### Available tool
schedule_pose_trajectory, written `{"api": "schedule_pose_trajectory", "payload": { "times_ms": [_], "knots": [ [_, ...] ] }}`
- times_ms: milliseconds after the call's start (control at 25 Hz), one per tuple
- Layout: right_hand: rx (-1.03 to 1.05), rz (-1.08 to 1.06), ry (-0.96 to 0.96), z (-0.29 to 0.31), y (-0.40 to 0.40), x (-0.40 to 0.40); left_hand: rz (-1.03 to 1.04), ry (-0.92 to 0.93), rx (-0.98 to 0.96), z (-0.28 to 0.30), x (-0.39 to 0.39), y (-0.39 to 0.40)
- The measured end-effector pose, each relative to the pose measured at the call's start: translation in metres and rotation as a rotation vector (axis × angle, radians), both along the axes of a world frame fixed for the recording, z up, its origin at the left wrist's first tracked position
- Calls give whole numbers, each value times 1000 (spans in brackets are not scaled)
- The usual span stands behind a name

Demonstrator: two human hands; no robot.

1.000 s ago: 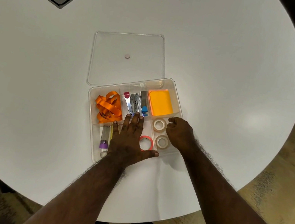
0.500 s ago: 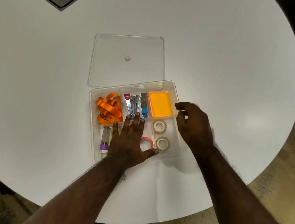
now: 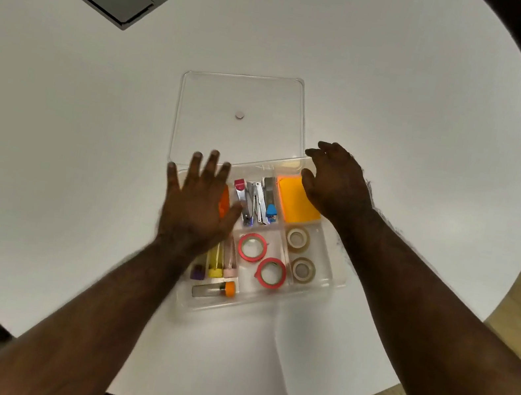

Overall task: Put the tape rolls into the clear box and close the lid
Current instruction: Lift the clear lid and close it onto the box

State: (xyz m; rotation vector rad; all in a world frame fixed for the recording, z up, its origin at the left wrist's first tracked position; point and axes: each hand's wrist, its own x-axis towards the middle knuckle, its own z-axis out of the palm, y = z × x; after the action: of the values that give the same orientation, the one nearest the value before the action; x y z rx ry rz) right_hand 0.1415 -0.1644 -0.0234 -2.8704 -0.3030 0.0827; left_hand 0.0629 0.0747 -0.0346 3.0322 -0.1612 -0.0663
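Four tape rolls lie inside the clear box (image 3: pixel 338 282): two red-edged rolls (image 3: pixel 252 247) in the middle front compartment, two pale rolls (image 3: pixel 297 238) in the right front compartment. No roll is seen loose on the table (image 3: pixel 405 118). The loading step looks done; the lid step is in hand.

The lid (image 3: pixel 240 124) lies flat on the table just behind the box, its near edge at or slightly overlapping the box's far rim (which of the two cannot be told through clear plastic).

The left hand (image 3: pixel 196 205) is spread flat, fingers extended, above the left rear compartment, holding nothing; whether it touches the box cannot be told. The right hand (image 3: pixel 336 183) is loosely curled and empty, over the box's far right corner beside the orange pad (image 3: pixel 296 202), fingertips near the lid's near right corner.

Judgement: the next move calls for a grasp on the lid's two near corners or side edges, a lift, and a square seating on the rim.

Room is ample on every side of the lid. The box's front edge stands near the table's edge, so downward pressure should be straight, not toward the person.
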Motion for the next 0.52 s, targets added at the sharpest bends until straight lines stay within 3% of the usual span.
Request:
{"api": "schedule_pose_trajectory", "payload": {
  "times_ms": [120,280,440,520],
  "knots": [
    [35,-2,41,-7,19,20,118,-7,5,2,32,46],
    [168,-159,201,-23,24,46,242,68,-56,-11,66,96],
    [200,-298,435,-40,22,71,417,332,-472,-30,92,119],
    [196,-321,499,-47,26,82,461,440,-532,-37,103,122]
  ]
}}
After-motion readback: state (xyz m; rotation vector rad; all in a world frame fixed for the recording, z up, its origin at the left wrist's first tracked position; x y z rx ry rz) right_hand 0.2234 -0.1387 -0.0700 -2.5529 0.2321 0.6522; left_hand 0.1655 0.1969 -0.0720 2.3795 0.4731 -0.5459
